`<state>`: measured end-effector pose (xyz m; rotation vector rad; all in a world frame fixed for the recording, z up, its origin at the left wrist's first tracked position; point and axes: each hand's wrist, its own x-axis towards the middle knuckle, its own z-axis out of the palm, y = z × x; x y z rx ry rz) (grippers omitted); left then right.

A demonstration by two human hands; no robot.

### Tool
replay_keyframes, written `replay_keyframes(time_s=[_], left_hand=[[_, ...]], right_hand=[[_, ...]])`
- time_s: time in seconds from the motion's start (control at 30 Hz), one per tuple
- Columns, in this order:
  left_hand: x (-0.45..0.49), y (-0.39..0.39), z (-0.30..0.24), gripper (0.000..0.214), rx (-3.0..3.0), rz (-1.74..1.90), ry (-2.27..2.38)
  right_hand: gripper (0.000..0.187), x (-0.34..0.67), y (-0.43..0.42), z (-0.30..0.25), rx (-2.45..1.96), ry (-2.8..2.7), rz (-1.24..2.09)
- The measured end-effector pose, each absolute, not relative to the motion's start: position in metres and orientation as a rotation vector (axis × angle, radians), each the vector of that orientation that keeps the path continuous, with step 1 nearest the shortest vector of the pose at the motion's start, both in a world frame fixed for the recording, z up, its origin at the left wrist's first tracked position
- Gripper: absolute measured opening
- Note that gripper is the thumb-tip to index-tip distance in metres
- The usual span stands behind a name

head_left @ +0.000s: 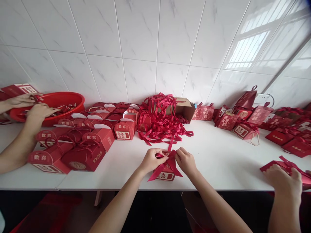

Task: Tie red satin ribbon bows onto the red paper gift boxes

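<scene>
step: apparently tying ribbon (154, 173) | left hand (153, 160), right hand (186, 160): each pinching ribbon | box (165, 176): beneath it, on surface (213, 165) near front edge | next: likely calls for even pull

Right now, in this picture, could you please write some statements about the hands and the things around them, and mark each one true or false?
1. The left hand and the right hand both hold the ribbon on one small box. True.
2. The basin is blue. False: the basin is red.
3. The ribbon pile lies beyond the small box. True.
4. At far right, no hand is visible. False: a co-worker's hand is on a red box.
</scene>
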<state>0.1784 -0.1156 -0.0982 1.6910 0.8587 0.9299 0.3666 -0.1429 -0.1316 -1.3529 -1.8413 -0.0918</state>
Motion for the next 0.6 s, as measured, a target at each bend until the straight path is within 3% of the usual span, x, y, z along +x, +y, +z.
replay_keyframes(time_s=[0.27, 0.5, 0.6], left_hand=[[0.177, -0.117, -0.097, 0.021, 1.656, 0.944, 0.869], [0.176, -0.118, -0.096, 0.02, 1.537, 1.081, 0.858], [0.173, -0.117, -0.106, 0.036, 1.383, 1.224, 0.882]], right_hand=[[0.026, 0.37, -0.143, -0.133, -1.359, -1.789, 0.106], [0.018, 0.382, -0.151, -0.136, -1.262, -1.752, 0.615], [0.037, 0.383, -0.159, -0.135, -1.168, -1.771, 0.818]])
